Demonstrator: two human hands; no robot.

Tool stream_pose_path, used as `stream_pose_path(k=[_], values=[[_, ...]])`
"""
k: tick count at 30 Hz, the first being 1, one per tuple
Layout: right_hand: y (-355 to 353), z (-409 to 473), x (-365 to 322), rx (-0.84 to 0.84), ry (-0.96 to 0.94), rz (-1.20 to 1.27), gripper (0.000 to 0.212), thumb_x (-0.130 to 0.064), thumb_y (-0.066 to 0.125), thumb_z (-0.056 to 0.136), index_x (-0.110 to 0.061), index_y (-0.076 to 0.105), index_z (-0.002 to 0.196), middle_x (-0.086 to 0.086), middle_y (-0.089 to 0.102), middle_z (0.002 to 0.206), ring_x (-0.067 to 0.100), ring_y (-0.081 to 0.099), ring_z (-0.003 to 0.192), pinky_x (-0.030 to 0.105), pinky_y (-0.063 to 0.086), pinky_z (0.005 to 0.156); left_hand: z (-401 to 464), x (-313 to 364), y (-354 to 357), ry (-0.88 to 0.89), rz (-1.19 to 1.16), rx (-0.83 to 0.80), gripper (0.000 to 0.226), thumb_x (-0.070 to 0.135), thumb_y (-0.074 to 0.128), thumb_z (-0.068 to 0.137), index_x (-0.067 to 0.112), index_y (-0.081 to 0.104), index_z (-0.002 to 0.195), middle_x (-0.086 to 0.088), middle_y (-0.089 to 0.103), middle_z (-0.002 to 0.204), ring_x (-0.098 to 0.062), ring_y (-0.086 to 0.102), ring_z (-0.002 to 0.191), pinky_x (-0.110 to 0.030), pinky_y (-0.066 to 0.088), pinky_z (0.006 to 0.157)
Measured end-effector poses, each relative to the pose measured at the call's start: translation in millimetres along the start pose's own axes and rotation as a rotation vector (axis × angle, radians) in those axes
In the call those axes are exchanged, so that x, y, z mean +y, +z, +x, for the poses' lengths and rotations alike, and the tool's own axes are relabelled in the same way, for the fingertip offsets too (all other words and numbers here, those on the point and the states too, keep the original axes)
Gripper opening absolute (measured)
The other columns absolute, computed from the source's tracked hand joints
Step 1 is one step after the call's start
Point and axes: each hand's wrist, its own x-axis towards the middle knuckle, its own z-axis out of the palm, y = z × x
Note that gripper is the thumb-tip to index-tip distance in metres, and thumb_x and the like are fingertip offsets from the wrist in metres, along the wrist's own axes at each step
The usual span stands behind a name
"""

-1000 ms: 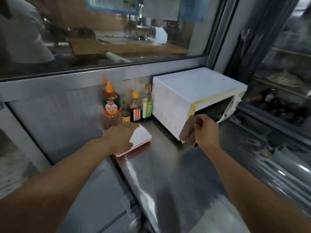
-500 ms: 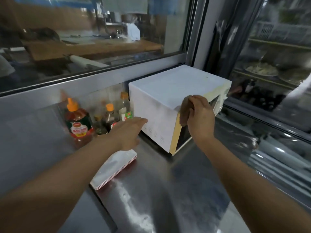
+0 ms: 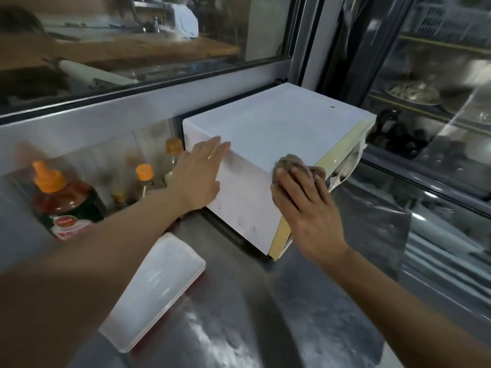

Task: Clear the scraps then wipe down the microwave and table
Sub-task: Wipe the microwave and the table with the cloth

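Observation:
A white microwave [image 3: 281, 123] with a cream front stands on the steel table [image 3: 239, 314], against the back wall. My left hand [image 3: 198, 176] lies flat against its left side near the top edge, fingers straight. My right hand [image 3: 305, 208] presses a brown cloth [image 3: 295, 164] onto the top front corner of the microwave, fingers spread over it. The microwave's door is mostly hidden from this angle.
Several sauce bottles with orange caps [image 3: 66, 205] stand left of the microwave along the wall. A stack of white rectangular plates [image 3: 156, 290] lies on the table below my left forearm. Glass panes rise behind and to the right.
My left hand rose from the plates to the microwave's left side. My right hand carried the cloth up from the front edge onto the top corner. The camera moved closer.

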Motion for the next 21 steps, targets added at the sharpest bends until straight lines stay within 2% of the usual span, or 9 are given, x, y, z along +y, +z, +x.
stream_pose_path(k=[3,6,10,12,13,15,16,19,21], values=[[-1.4,19.5,-0.4,0.024,0.032,-0.003,0.039,-0.006,0.058,0.088,-0.005,0.057,0.127,0.019,0.054,0.133,0.033,0.052,0.124,0.047,0.042,0.102,16.7,-20.1,4.5,0.019,0.023,0.013,0.082,0.016,0.059,0.086,0.020,0.010,0.150,-0.003,0.007,0.159,-0.025,0.012,0.145,-0.049,0.022,0.112],[5.6,25.2,-14.3,0.066,0.056,-0.072,0.039,0.002,0.049,0.090,0.005,0.053,0.128,0.028,0.052,0.131,0.039,0.053,0.121,0.048,0.042,0.104,29.2,-39.0,7.9,0.084,-0.024,0.043,0.078,0.009,0.058,0.085,0.026,0.018,0.149,0.000,0.014,0.159,-0.022,0.014,0.145,-0.049,0.022,0.111],[21.1,14.3,-27.4,0.019,-0.031,-0.244,0.050,-0.005,0.029,0.091,0.004,0.040,0.139,0.022,0.036,0.147,0.037,0.030,0.138,0.046,0.018,0.117,38.3,-58.4,18.9,0.182,-0.072,0.130,0.076,0.005,0.057,0.083,0.029,0.026,0.147,0.003,0.021,0.156,-0.017,0.016,0.145,-0.043,0.022,0.110],[33.4,7.3,-31.2,-0.009,-0.027,-0.297,0.052,-0.008,0.021,0.094,0.001,0.031,0.143,0.017,0.026,0.152,0.033,0.020,0.142,0.043,0.005,0.119,40.7,-61.6,25.7,0.197,-0.154,0.170,0.074,0.001,0.058,0.081,0.027,0.031,0.145,0.002,0.025,0.154,-0.017,0.019,0.143,-0.035,0.026,0.108],[41.0,3.6,-34.1,-0.020,-0.034,-0.315,0.051,-0.008,0.017,0.095,0.000,0.029,0.144,0.016,0.024,0.152,0.032,0.020,0.142,0.042,0.004,0.119,41.3,-61.6,28.7,0.208,-0.189,0.215,0.073,-0.002,0.058,0.080,0.025,0.036,0.144,0.000,0.029,0.151,-0.018,0.023,0.141,-0.029,0.026,0.104],[58.4,-5.8,-43.2,-0.074,-0.108,-0.358,0.052,-0.008,0.017,0.094,0.000,0.033,0.142,0.016,0.032,0.150,0.032,0.029,0.137,0.041,0.017,0.114,42.3,-61.1,33.7,0.236,-0.222,0.301,0.071,-0.006,0.059,0.077,0.019,0.042,0.140,-0.005,0.036,0.145,-0.022,0.028,0.137,-0.019,0.021,0.095],[67.1,-11.7,-49.2,-0.128,-0.168,-0.367,0.052,-0.009,0.024,0.091,-0.002,0.040,0.140,0.014,0.040,0.147,0.031,0.036,0.132,0.040,0.026,0.109,42.9,-61.5,36.4,0.253,-0.237,0.320,0.070,-0.008,0.059,0.076,0.017,0.043,0.139,-0.006,0.037,0.143,-0.023,0.028,0.136,-0.018,0.020,0.095],[79.9,-25.0,-63.3,-0.325,-0.272,-0.284,0.053,-0.017,0.035,0.083,-0.011,0.056,0.132,0.007,0.055,0.136,0.024,0.056,0.119,0.036,0.047,0.095,45.4,-65.0,40.0,0.263,-0.265,0.309,0.073,-0.008,0.057,0.075,0.020,0.041,0.140,-0.005,0.036,0.142,-0.022,0.029,0.134,-0.027,0.027,0.102],[76.4,-22.0,-62.8,-0.369,-0.295,-0.269,0.055,-0.016,0.032,0.083,-0.010,0.055,0.132,0.008,0.054,0.137,0.023,0.058,0.119,0.036,0.047,0.096,45.5,-68.5,37.3,0.264,-0.229,0.283,0.075,-0.006,0.057,0.075,0.025,0.038,0.141,-0.002,0.034,0.143,-0.022,0.029,0.133,-0.035,0.037,0.098]])
